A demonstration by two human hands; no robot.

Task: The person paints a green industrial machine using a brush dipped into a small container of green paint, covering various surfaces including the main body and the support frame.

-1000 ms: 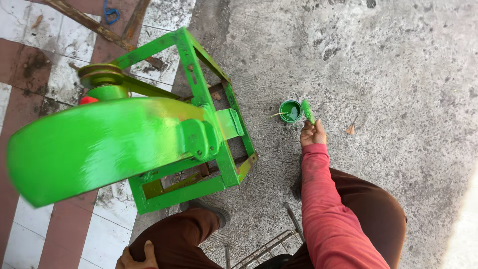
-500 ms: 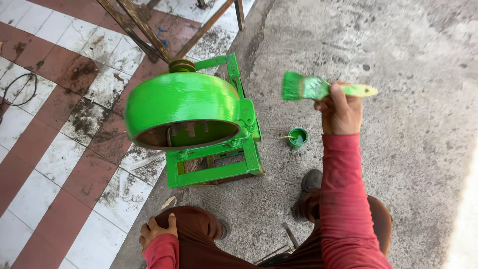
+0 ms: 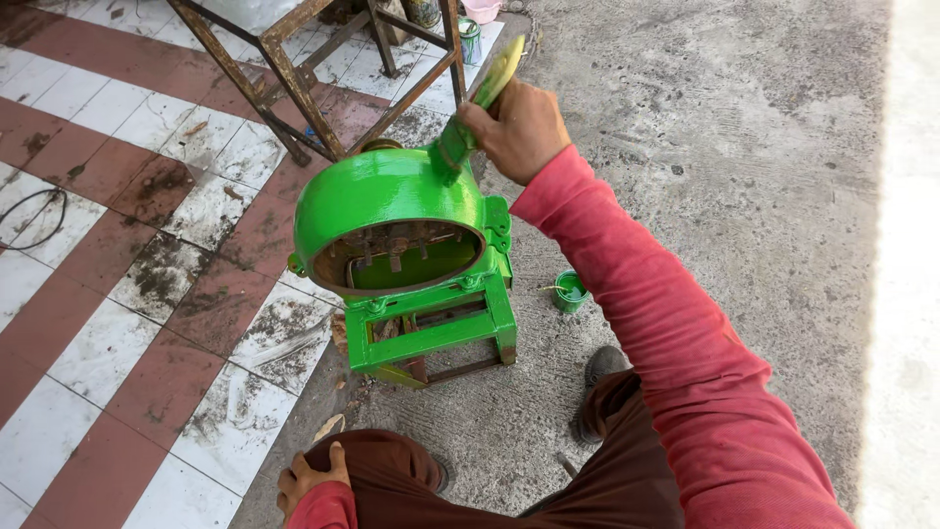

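Your paintbrush (image 3: 477, 103) has a pale yellow-green handle that tilts up and away, and its bristle end, wet with green paint, presses on the top of the machine's round drum (image 3: 392, 196). That drum is glossy bright green, and its open underside shows a rusty, unpainted inside. It sits on a green angle-iron frame (image 3: 431, 333), which stands upright on the concrete floor just beside the tiles.

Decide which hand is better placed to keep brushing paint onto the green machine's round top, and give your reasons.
The right hand. It already grips the paintbrush, whose bristles touch the top of the green machine. The left hand rests on the person's knee, low down, apart from brush and machine.
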